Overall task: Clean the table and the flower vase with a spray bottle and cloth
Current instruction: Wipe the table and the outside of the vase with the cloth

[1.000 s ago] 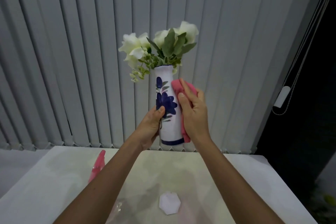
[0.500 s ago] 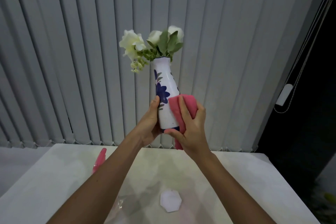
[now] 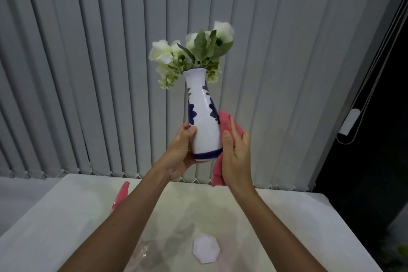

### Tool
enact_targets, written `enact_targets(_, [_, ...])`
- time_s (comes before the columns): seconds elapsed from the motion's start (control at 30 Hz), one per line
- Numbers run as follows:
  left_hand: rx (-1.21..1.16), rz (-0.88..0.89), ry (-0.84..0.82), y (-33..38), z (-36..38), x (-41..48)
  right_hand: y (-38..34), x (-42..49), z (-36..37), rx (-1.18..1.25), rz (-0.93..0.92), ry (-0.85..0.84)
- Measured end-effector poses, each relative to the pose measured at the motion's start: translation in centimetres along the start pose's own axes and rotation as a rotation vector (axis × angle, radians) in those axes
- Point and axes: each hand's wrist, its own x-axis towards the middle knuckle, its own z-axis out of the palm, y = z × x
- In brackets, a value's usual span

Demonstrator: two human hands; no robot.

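Observation:
A white vase [image 3: 204,121] with blue flower patterns and white flowers [image 3: 192,51] is held up in the air above the table [image 3: 55,216]. My left hand [image 3: 181,152] grips its lower left side and base. My right hand [image 3: 237,154] presses a pink cloth [image 3: 224,126] against the vase's right side, near the bottom. The vase tilts slightly, top to the left. A pink spray bottle [image 3: 120,196] stands on the table at the left, mostly hidden behind my left forearm.
A white hexagonal coaster [image 3: 206,248] lies on the glossy table near the front. Grey vertical blinds [image 3: 88,73] hang behind the table. A dark window with a blind cord and weight [image 3: 351,125] is at the right.
The vase has been turned in my left hand, so its blue flower now faces left. My right hand with the cloth moved from the vase's front to its lower right side.

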Motion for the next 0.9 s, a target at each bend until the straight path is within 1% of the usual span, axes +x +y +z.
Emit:
enact_targets(0.03, [0.003, -0.004, 0.007, 0.1, 0.1, -0.1, 0.1, -0.5, 0.1, -0.013, 0.022, 0.015])
enact_targets(0.07, [0.020, -0.012, 0.001, 0.2, 0.2, -0.2, 0.3, -0.9, 0.3, -0.047, -0.007, 0.024])
enact_targets(0.2, [0.119, -0.013, -0.137, 0.0, -0.4, -0.2, -0.1, -0.3, -0.1, -0.261, -0.342, -0.005])
enact_targets(0.23, [0.133, -0.010, -0.166, 0.0, -0.6, -0.2, -0.6, 0.4, -0.3, -0.316, -0.402, -0.012])
enact_targets(0.27, [0.145, -0.008, -0.182, 0.0, -0.7, -0.1, -1.0, 1.2, -0.3, -0.342, -0.419, -0.015])
enact_targets(0.33, [0.152, -0.003, -0.205, -0.1, -0.7, -0.2, -1.9, 2.6, -0.4, -0.276, -0.337, -0.026])
enact_targets(0.4, [0.142, 0.018, -0.193, -0.4, -0.4, -0.2, -2.2, 3.7, -0.5, -0.137, -0.211, -0.022])
enact_targets(0.47, [0.102, 0.048, -0.122, -0.7, 0.2, -0.1, -1.8, 3.9, -0.6, -0.041, -0.085, -0.026])
enact_targets(0.53, [0.057, 0.050, -0.034, -0.8, 0.5, 0.0, -0.8, 2.6, -0.7, -0.020, -0.001, -0.031])
enact_targets(0.57, [0.047, 0.045, -0.009, -0.7, 0.4, 0.0, -0.2, 1.4, -0.6, -0.044, -0.007, -0.030])
enact_targets(0.63, [0.069, 0.041, -0.003, -0.5, 0.3, -0.1, 0.8, -0.8, -0.4, -0.129, -0.110, -0.023])
enact_targets(0.7, [0.121, 0.039, -0.046, -0.4, 0.2, -0.3, 1.0, -1.8, -0.2, -0.208, -0.254, -0.013])
enact_targets(0.77, [0.150, 0.033, -0.099, -0.4, 0.1, -0.5, 0.1, -0.9, 0.1, -0.274, -0.355, 0.006])
enact_targets(0.83, [0.167, 0.024, -0.139, -0.5, 0.0, -0.4, -1.4, 1.0, 0.2, -0.310, -0.374, 0.031])
enact_targets(0.9, [0.163, 0.032, -0.178, -0.7, -0.1, -0.5, -2.8, 3.1, 0.1, -0.281, -0.334, 0.031])
